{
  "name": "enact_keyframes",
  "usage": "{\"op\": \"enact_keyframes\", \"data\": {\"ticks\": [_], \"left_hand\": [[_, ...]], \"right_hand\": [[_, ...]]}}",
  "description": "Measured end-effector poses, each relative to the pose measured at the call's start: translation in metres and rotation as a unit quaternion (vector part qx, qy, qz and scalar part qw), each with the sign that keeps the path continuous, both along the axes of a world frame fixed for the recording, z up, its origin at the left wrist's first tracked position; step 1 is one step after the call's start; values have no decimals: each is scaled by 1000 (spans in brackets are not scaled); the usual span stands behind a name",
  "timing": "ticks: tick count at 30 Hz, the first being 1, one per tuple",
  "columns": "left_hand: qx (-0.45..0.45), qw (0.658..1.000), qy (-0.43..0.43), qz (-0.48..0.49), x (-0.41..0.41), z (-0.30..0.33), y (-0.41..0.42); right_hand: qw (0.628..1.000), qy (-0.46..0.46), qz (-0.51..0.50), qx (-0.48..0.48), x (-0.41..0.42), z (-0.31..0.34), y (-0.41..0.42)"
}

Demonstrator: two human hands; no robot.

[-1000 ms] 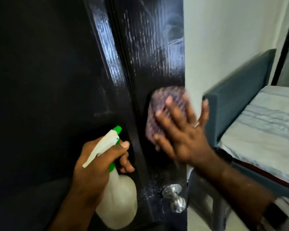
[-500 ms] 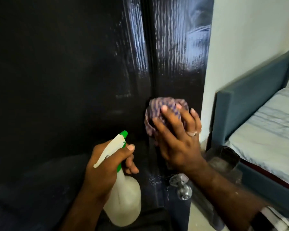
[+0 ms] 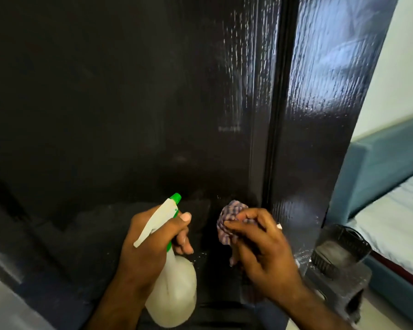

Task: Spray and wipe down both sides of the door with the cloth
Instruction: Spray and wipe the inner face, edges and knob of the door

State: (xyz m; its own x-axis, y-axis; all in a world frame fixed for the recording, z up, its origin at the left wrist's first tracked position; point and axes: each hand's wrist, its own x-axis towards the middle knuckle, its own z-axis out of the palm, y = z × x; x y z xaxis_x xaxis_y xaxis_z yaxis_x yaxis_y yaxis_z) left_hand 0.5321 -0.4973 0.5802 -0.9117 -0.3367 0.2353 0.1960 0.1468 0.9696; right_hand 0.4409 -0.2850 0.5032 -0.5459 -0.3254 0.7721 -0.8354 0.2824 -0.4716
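Note:
A dark glossy door [image 3: 319, 110] fills most of the view, with wet streaks shining on its right stile and centre panel. My left hand [image 3: 150, 244] grips a white spray bottle [image 3: 174, 289] by its neck, its green nozzle pointing up at the door. My right hand [image 3: 260, 248] holds a bunched purple checked cloth [image 3: 229, 217] low in front of the door, just right of the bottle. The door knob is hidden behind my right hand.
A blue bed frame [image 3: 376, 167] with a pale striped mattress [image 3: 395, 215] stands to the right. A dark wire basket [image 3: 338, 253] sits on the floor between door and bed. A white wall [image 3: 395, 67] rises behind the bed.
My right hand has come down and left with the cloth, from flat against the door's right stile to a bunched grip beside the bottle. The view has swung right and downward.

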Motion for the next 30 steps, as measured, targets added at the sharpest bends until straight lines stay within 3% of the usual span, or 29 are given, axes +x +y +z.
{"op": "enact_keyframes", "data": {"ticks": [2,3,4,7,8,11,12,14,15,18,19,22,24,26,30], "left_hand": [[2,1000,2,-10,2,-7,3],[5,1000,2,-17,3,-9,6],[6,1000,-1,-25,4,-11,10],[8,998,-16,-59,6,-16,24],[4,997,-22,-72,6,-19,28],[-12,994,-34,-106,7,-25,35],[-13,992,-36,-118,7,-27,38],[-12,991,-39,-131,7,-32,42],[-9,990,-38,-134,7,-34,44],[9,989,-33,-143,7,-41,52],[14,989,-32,-146,7,-45,53],[12,987,-37,-159,8,-55,56],[18,985,-36,-170,8,-62,58],[37,984,-42,-170,10,-66,60],[37,983,-44,-173,11,-72,57]], "right_hand": [[983,-133,53,-111,13,4,7],[954,-227,79,-180,19,4,11],[900,-330,116,-262,25,2,14],[680,-550,161,-458,43,-13,19],[629,-575,162,-497,48,-15,20],[488,-605,291,-557,53,-29,23],[484,-621,261,-558,57,-32,28],[575,-629,175,-492,63,-47,37],[583,-629,158,-489,67,-55,42],[562,-616,221,-506,76,-55,49],[592,-595,209,-502,78,-57,52],[617,-626,236,-414,90,-64,60],[623,-630,203,-416,95,-68,58],[605,-616,169,-474,95,-69,52],[594,-630,102,-489,97,-60,41]]}}
